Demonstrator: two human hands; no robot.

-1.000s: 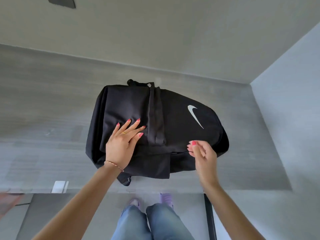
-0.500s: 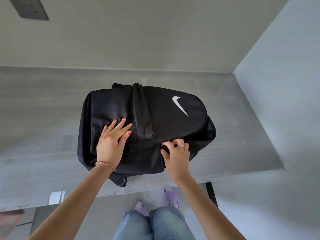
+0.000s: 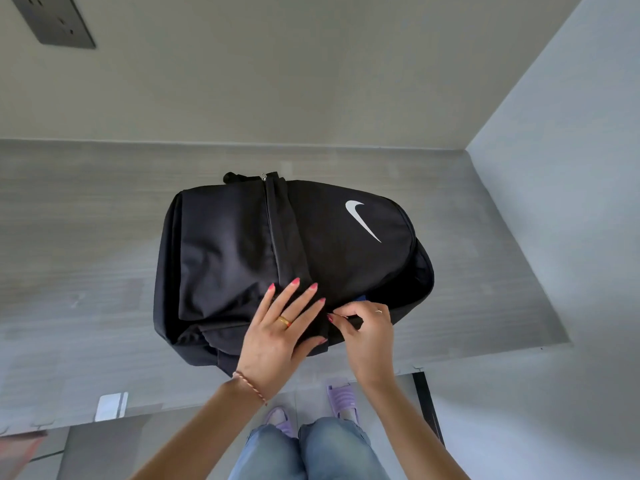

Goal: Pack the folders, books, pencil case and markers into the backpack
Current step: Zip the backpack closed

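A black backpack (image 3: pixel 242 244) with a white swoosh logo lies flat on a grey table (image 3: pixel 86 220). My left hand (image 3: pixel 280 327) rests flat on the bag's near edge with its fingers spread, pressing the fabric. Just right of it, my right hand (image 3: pixel 367 327) pinches a small part at the bag's near side seam, probably the zipper pull. A sliver of something blue (image 3: pixel 360 298) shows in the gap by my right hand. No folders, books, pencil case or markers lie outside the bag.
The table sits in a corner, with a wall behind and another wall (image 3: pixel 571 168) on the right. A wall socket plate (image 3: pixel 55 22) is at top left. My legs and purple slippers (image 3: pixel 341 398) show below the table edge.
My left hand slid right along the bag toward my right hand. My right hand closed into a pinch at the side seam. The view shifted slightly.
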